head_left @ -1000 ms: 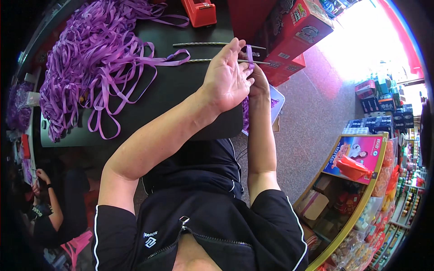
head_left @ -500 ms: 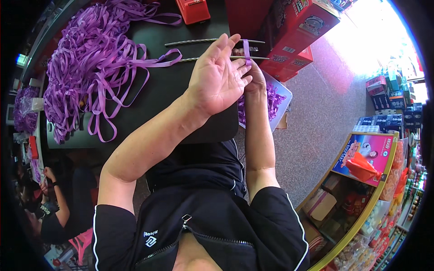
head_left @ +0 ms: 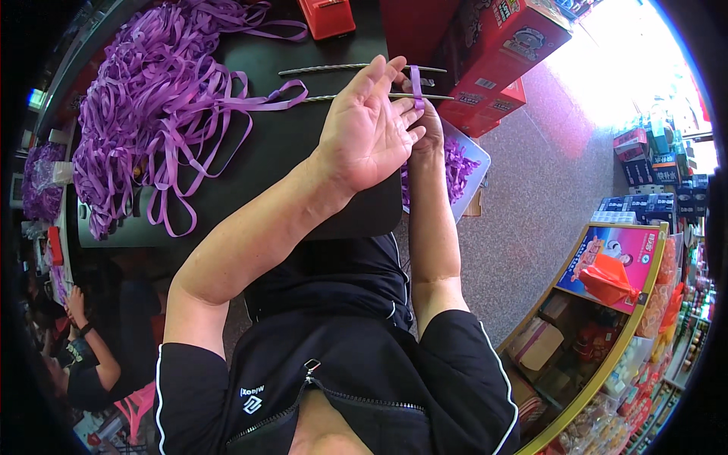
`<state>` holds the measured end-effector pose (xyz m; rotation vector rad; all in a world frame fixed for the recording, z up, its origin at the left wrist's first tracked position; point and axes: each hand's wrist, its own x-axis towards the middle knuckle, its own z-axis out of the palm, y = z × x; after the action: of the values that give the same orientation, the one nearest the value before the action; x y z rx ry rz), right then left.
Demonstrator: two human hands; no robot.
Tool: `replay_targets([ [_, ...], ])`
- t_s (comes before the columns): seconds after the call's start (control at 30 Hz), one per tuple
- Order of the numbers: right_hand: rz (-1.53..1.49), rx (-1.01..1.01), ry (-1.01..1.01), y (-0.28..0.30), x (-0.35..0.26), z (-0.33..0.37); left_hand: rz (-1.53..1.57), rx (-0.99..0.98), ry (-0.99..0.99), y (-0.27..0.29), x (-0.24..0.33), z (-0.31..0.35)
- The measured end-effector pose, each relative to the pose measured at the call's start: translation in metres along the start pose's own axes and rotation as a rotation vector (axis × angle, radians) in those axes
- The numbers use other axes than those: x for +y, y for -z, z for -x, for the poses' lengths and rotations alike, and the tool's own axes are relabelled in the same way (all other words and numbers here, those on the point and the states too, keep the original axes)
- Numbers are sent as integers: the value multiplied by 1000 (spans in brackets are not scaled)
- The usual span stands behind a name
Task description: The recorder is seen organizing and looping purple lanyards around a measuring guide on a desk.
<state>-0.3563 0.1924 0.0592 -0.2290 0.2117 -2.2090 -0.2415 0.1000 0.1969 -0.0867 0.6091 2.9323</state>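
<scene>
Across rods (head_left: 322,69), purple strap (head_left: 417,87); hands (head_left: 366,129) beside.

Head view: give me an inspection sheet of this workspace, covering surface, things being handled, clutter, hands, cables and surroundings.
Surface: black table, partly covered.
Things handled: purple loop across two metal rods.
Clutter: purple strap heap at the table's left; red object beyond the rods.
Hands: left hand palm toward camera; right hand by the loop, partly hidden, grip unclear.
Cables: nothing seen.
Surroundings: tub of purple straps, red cartons, display case at right; co-worker at left.
</scene>
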Motion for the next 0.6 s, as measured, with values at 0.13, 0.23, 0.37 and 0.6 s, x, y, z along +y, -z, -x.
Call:
replay_targets([
  [0.13, 10, -50, -15, 3, 2, 0, -9, -6, -4, 0, 0, 1],
  [0.23, 25, -18, -8, 9, 0, 1, -13, 4, -4, -1, 0, 1],
  [0.37, 44, 62, 0, 11, -1, 3, -15, 2, -9, -1, 0, 1],
  [0.6, 120, -36, -72, -16, -25, 10, -4, -13, -4, 1, 2, 1],
])
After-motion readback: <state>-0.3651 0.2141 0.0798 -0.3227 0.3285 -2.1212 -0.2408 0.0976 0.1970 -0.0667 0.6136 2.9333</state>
